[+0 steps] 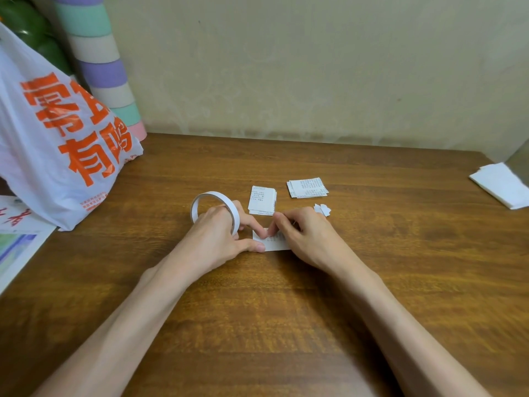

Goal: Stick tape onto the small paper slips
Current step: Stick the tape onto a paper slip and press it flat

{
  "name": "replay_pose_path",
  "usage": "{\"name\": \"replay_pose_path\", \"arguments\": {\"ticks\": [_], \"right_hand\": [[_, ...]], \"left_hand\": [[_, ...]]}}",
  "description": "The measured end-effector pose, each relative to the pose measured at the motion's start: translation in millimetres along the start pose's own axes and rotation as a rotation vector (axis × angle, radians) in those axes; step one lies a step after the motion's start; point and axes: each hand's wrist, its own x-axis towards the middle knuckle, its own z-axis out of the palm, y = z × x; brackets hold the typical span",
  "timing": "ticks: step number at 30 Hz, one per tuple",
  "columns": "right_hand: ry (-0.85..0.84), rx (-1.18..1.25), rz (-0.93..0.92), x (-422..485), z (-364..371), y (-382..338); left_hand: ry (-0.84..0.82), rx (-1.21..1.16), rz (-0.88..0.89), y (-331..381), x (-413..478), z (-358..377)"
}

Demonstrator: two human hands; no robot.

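One wooden table (pixel 386 282). One plastic bag (pixel 57 144) at rear left. Two hands at centre: left hand (pixel 217 236) wears one tape roll (pixel 200 200) over curled fingers, thumb pressing one paper slip (pixel 274 245); right hand (pixel 300 236) pinches that slip's upper edge. Two slip stacks (pixel 262 200) (pixel 307 187) lie just behind.

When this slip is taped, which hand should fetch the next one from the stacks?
Right, probably. The right hand only pinches the slip at its upper edge and lies nearer the right stack. The left hand has the tape roll looped over its fingers, thumb pressing the slip.
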Motion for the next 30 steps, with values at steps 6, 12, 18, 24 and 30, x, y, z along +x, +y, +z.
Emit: {"name": "replay_pose_path", "arguments": {"ticks": [6,12,18,24,30], "right_hand": [[0.023,0.038,0.030,1.0,-1.5,1.4],[0.071,0.080,0.065,-1.1,-4.7,0.7],[0.075,0.085,0.085,0.4,-5.1,1.7],[0.016,0.112,0.030,3.9,-4.4,8.9],[0.060,0.106,-0.004,7.2,3.8,11.7]], "left_hand": [[-0.006,0.038,-0.023,0.9,-0.5,-1.9],[-0.003,0.051,-0.034,0.4,-1.3,-1.1],[-0.018,0.053,-0.037,-0.8,-0.2,-1.1],[-0.033,0.047,-0.039,-1.5,0.6,-0.9],[-0.020,0.038,-0.034,-3.4,0.9,0.4]]}}
